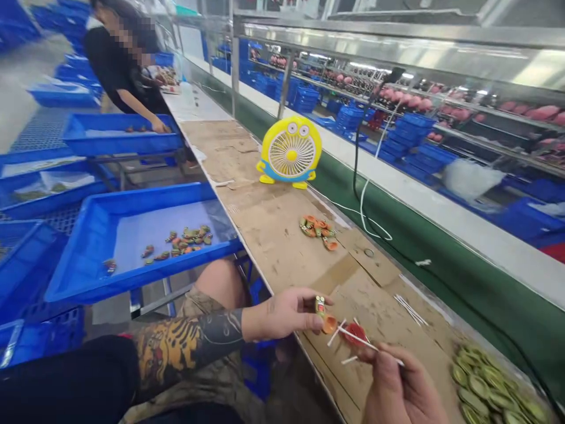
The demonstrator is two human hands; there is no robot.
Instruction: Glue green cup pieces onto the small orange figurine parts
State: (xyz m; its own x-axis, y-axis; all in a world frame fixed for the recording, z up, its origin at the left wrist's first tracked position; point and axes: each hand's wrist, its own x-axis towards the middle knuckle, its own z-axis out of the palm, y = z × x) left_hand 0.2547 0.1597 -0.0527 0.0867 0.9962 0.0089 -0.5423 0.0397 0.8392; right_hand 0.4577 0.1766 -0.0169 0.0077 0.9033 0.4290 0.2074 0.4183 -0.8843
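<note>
My left hand [289, 312] pinches a small green figurine [320, 305] with white eyes and an orange cup-shaped part [329, 324]. In my right hand [399, 383] is a thin white cotton swab [368, 343], gripped between thumb and fingers. Its far tip points at the orange part; I cannot tell whether they touch. Beneath the swab sits a small red dish [354, 334], partly covered by it, with more white sticks lying around. Farther up the bench rests a pile of green and orange pieces [315, 227].
Green oval pieces [489, 383] are heaped at the right. Several white swabs [410, 310] lie by the bench's back edge. A yellow fan [290, 152] stands on the cardboard [282, 247]. At left, a blue tray [88, 259] holds finished-looking pieces. Another person [119, 65] works farther along.
</note>
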